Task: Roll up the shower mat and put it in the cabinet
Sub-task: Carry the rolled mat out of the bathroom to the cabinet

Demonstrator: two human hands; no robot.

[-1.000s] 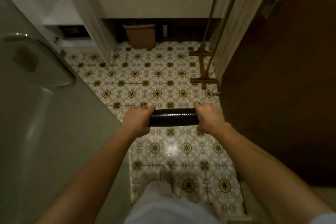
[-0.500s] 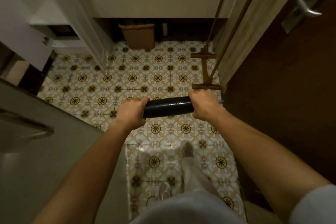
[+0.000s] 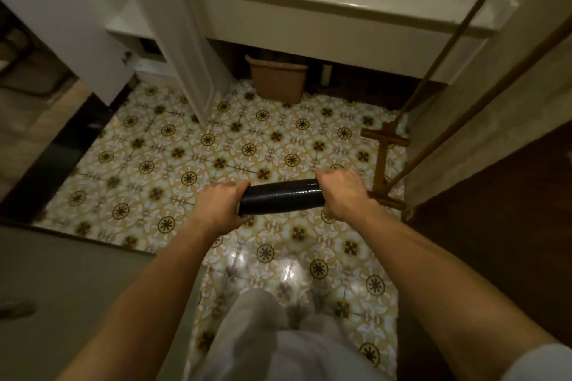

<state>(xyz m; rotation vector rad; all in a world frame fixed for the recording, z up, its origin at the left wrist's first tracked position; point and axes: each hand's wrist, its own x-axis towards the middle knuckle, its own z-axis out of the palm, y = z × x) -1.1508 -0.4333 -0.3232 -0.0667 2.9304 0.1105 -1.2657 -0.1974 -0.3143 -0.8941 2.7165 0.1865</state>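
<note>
the black textured rubber shower mat roll (image 3: 280, 197) looks light, springy; left hand (image 3: 218, 206) and right hand (image 3: 343, 192) grasp its ends, fingers clenched, preventing unrolling.

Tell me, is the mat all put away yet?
Not yet. The rolling looks done: the black mat is a tight tube. Right now the left hand and the right hand each grip one end, holding it level above the patterned floor. Still to do: carry it to the cabinet and put it inside. A white door stands open ahead, but whether that is the cabinet's is unclear.
</note>
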